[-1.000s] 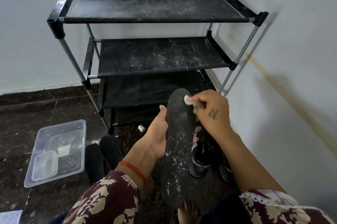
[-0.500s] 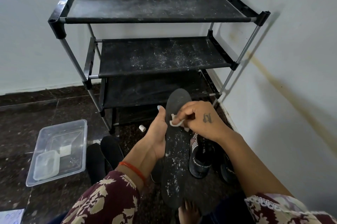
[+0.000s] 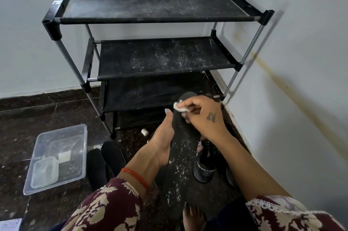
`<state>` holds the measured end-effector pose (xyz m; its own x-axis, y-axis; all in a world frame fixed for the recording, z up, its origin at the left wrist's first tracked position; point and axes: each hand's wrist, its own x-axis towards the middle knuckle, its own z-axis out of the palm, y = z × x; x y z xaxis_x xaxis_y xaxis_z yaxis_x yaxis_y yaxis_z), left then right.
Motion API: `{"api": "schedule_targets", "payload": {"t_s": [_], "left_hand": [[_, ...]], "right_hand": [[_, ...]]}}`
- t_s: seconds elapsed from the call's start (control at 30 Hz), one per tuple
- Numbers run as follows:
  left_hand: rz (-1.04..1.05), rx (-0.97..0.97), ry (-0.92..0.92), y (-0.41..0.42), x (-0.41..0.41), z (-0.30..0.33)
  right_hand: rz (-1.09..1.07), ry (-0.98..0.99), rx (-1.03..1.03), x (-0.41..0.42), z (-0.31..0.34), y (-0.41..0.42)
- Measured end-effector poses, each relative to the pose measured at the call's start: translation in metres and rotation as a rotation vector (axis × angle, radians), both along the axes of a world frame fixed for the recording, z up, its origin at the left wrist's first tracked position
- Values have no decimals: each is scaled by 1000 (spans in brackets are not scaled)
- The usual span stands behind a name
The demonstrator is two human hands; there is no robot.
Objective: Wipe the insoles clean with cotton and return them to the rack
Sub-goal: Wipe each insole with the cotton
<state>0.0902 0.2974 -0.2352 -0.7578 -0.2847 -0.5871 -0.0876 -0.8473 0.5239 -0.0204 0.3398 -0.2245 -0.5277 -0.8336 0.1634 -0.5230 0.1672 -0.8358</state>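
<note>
While a clear plastic tub (image 3: 56, 157) sits on the floor at left, the dusty black insole (image 3: 180, 159) is gripped along its edge by the left hand (image 3: 162, 146); cotton (image 3: 178, 107) is pinched against its toe end by the right hand (image 3: 203, 118), before the rack (image 3: 150, 57). "SPORT" is partly legible on a shoe (image 3: 205, 166).

A dark stone floor (image 3: 47, 110) carries a black rack (image 3: 156, 57). On the floor lie a clear tub (image 3: 75, 155), two insoles (image 3: 105, 163) and a shoe (image 3: 205, 168).
</note>
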Motion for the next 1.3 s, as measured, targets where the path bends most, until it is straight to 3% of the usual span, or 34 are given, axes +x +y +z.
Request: {"api": "schedule_targets", "payload": {"t_s": [0.13, 0.23, 0.3, 0.4, 0.57, 0.77, 0.93, 1.03, 1.13, 1.3], "left_hand": [[116, 8, -60, -12, 1, -7], [122, -6, -89, -15, 3, -10], [108, -6, -86, -13, 3, -8], [79, 38, -44, -9, 4, -3], [-3, 34, -36, 2, 4, 3], [43, 8, -28, -1, 10, 12], [85, 8, -58, -10, 14, 12], [85, 15, -90, -10, 13, 8], [58, 37, -61, -9, 14, 7], [-36, 57, -57, -7, 16, 6]], "right_hand": [[289, 1, 100, 2, 11, 9], [345, 49, 209, -9, 11, 13], [216, 108, 193, -15, 7, 13], [-111, 303, -3, -22, 0, 9], [-237, 57, -18, -15, -1, -2], [102, -66, -18, 6, 8, -1], [385, -6, 125, 0, 18, 11], [210, 128, 135, -11, 10, 12], [-121, 285, -44, -17, 2, 5], [-246, 6, -27, -6, 1, -9]]}}
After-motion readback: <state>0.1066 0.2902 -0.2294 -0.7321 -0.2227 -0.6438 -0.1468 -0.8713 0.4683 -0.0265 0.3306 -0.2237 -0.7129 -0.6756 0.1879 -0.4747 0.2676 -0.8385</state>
